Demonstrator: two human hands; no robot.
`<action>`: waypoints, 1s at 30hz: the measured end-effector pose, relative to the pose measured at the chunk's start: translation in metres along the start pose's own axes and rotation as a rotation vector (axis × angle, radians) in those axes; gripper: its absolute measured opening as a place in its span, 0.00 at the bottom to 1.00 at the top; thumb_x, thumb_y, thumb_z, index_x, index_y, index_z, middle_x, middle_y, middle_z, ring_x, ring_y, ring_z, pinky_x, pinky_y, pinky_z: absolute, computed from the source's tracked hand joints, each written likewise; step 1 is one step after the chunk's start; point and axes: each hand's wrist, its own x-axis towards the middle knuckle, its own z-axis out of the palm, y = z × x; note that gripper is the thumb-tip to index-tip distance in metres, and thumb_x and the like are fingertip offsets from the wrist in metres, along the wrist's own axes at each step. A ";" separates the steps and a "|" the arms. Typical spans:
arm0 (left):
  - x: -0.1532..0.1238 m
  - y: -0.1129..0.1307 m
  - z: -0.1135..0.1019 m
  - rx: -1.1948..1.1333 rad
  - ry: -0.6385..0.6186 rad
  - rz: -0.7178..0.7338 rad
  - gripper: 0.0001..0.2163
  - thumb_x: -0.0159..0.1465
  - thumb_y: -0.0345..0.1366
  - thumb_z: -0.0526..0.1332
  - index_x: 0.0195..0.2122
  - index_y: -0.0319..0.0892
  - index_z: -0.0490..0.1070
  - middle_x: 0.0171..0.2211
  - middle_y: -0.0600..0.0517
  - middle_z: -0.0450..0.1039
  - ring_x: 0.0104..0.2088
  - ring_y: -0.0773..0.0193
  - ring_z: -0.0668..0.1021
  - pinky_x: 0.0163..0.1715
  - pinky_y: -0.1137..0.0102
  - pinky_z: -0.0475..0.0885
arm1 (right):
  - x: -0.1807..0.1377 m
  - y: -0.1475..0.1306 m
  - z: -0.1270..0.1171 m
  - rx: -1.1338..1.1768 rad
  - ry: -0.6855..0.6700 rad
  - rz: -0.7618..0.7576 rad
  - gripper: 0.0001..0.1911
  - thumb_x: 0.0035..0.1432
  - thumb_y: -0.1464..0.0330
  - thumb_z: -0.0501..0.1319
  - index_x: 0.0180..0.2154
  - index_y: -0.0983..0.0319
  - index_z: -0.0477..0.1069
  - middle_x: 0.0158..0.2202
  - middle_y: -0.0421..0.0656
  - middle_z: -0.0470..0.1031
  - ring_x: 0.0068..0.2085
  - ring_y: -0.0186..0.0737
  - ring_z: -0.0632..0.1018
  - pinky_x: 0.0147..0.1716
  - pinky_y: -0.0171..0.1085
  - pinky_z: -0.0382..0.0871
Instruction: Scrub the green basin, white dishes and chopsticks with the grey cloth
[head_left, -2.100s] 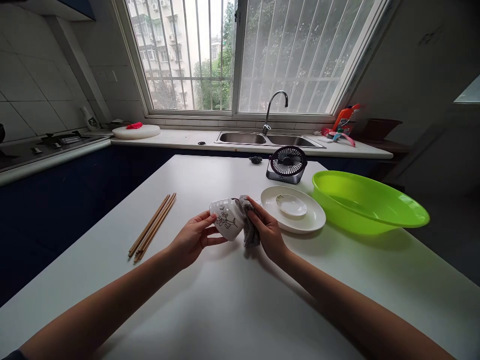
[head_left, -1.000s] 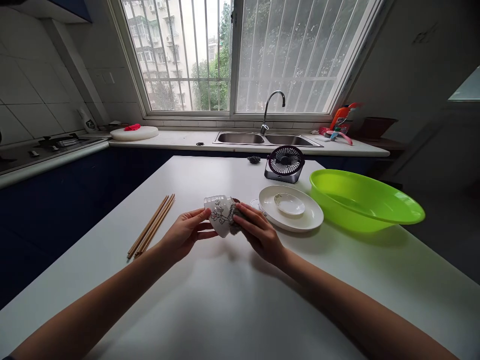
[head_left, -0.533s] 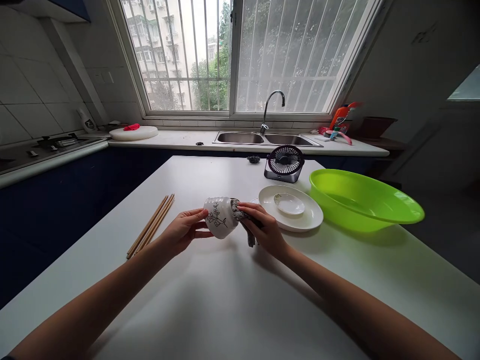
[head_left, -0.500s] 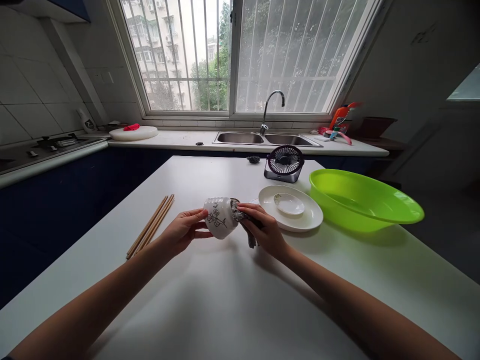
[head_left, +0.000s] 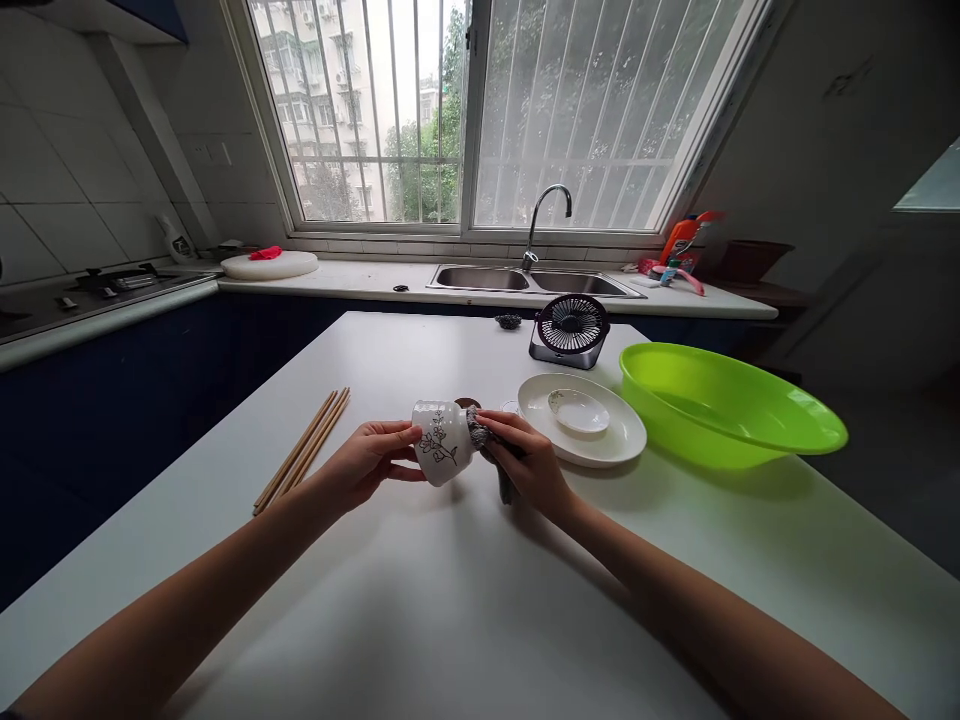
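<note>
In the head view, my left hand (head_left: pixel 379 460) grips a white ceramic cup (head_left: pixel 439 450) with a dark flower-branch pattern, fingers around its base end. The cup is held above the table, lying on its side with its other end toward the right. My right hand (head_left: pixel 529 460) is closed on a grey cloth (head_left: pixel 477 428) that presses against that right-hand end; part of the cloth dangles below the palm. Whether the cloth reaches inside the cup is hidden. Behind the cup a small brown edge (head_left: pixel 468 402) shows, too little to name.
Several wooden chopsticks (head_left: pixel 304 450) lie left of my left arm on the white table (head_left: pixel 420 620). To the right are a large white plate (head_left: pixel 536 395) bearing a small dish (head_left: pixel 579 412), a green basin (head_left: pixel 720 455), a small fan (head_left: pixel 571 328) and a dark scrubber (head_left: pixel 508 321).
The cup has turned a little and shifted slightly right and down, still in my left hand. My right hand keeps the cloth at its end, and the hanging cloth part has moved slightly.
</note>
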 end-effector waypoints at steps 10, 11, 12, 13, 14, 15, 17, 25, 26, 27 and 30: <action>0.000 0.016 -0.018 0.217 0.041 0.076 0.17 0.55 0.47 0.72 0.39 0.39 0.83 0.38 0.41 0.83 0.38 0.53 0.82 0.38 0.61 0.80 | 0.002 -0.012 -0.001 0.174 -0.087 0.185 0.12 0.63 0.64 0.64 0.48 0.57 0.78 0.48 0.46 0.81 0.48 0.46 0.82 0.48 0.46 0.78; 0.000 0.016 -0.020 0.255 0.052 0.103 0.17 0.56 0.47 0.72 0.40 0.40 0.83 0.38 0.41 0.83 0.39 0.52 0.82 0.39 0.62 0.80 | 0.001 -0.013 0.000 0.157 -0.096 0.159 0.12 0.63 0.64 0.64 0.48 0.57 0.77 0.48 0.47 0.81 0.47 0.45 0.82 0.47 0.45 0.79; 0.000 0.017 -0.022 0.292 0.069 0.132 0.17 0.56 0.47 0.72 0.40 0.41 0.83 0.38 0.42 0.83 0.40 0.52 0.82 0.38 0.62 0.80 | 0.000 -0.014 0.001 0.132 -0.107 0.120 0.11 0.63 0.64 0.64 0.47 0.57 0.76 0.49 0.47 0.81 0.47 0.45 0.82 0.47 0.45 0.79; 0.001 0.016 -0.023 0.327 0.090 0.163 0.17 0.55 0.47 0.72 0.40 0.42 0.83 0.38 0.43 0.83 0.40 0.52 0.82 0.37 0.63 0.80 | -0.001 -0.014 0.003 0.099 -0.121 0.077 0.10 0.63 0.64 0.64 0.46 0.58 0.75 0.49 0.48 0.80 0.48 0.45 0.81 0.47 0.45 0.78; 0.001 0.016 -0.024 0.358 0.111 0.191 0.16 0.55 0.47 0.72 0.39 0.42 0.84 0.38 0.43 0.83 0.40 0.52 0.82 0.37 0.64 0.79 | -0.002 -0.015 0.004 0.061 -0.141 0.037 0.09 0.63 0.64 0.64 0.45 0.58 0.74 0.50 0.48 0.80 0.48 0.45 0.81 0.47 0.46 0.78; 0.001 0.015 -0.025 0.386 0.130 0.214 0.16 0.55 0.47 0.72 0.39 0.43 0.84 0.38 0.44 0.83 0.40 0.52 0.81 0.36 0.64 0.79 | -0.004 -0.015 0.005 0.022 -0.166 0.005 0.08 0.63 0.64 0.64 0.45 0.58 0.74 0.50 0.49 0.79 0.49 0.46 0.81 0.48 0.46 0.78; 0.002 0.014 -0.027 0.426 0.163 0.246 0.16 0.54 0.47 0.72 0.39 0.43 0.84 0.38 0.44 0.83 0.40 0.52 0.81 0.35 0.66 0.78 | -0.007 -0.015 0.008 -0.056 -0.222 -0.039 0.08 0.64 0.65 0.63 0.45 0.58 0.74 0.49 0.49 0.79 0.49 0.45 0.81 0.49 0.46 0.77; 0.001 0.014 -0.025 0.648 0.214 0.394 0.11 0.57 0.45 0.69 0.35 0.44 0.84 0.32 0.50 0.82 0.35 0.56 0.77 0.37 0.66 0.73 | -0.010 -0.022 0.012 -0.248 -0.474 -0.143 0.13 0.66 0.64 0.62 0.50 0.59 0.75 0.49 0.49 0.79 0.47 0.44 0.80 0.50 0.45 0.75; 0.001 0.014 -0.024 0.663 0.221 0.419 0.10 0.57 0.44 0.69 0.33 0.45 0.84 0.32 0.50 0.82 0.35 0.56 0.76 0.38 0.66 0.72 | -0.009 -0.024 0.012 -0.246 -0.488 -0.149 0.14 0.66 0.63 0.62 0.51 0.58 0.74 0.49 0.49 0.79 0.47 0.44 0.80 0.50 0.45 0.75; 0.001 0.013 -0.024 0.676 0.230 0.440 0.09 0.57 0.44 0.69 0.32 0.45 0.84 0.32 0.51 0.82 0.35 0.56 0.76 0.39 0.66 0.71 | -0.008 -0.025 0.012 -0.243 -0.491 -0.154 0.14 0.66 0.63 0.62 0.51 0.58 0.74 0.50 0.49 0.79 0.48 0.44 0.80 0.51 0.44 0.75; 0.001 0.012 -0.024 0.750 0.252 0.474 0.10 0.58 0.45 0.66 0.32 0.46 0.83 0.33 0.50 0.81 0.34 0.57 0.74 0.37 0.68 0.68 | -0.006 -0.027 0.011 -0.234 -0.477 -0.149 0.13 0.67 0.65 0.61 0.51 0.58 0.74 0.50 0.48 0.79 0.49 0.42 0.80 0.52 0.43 0.74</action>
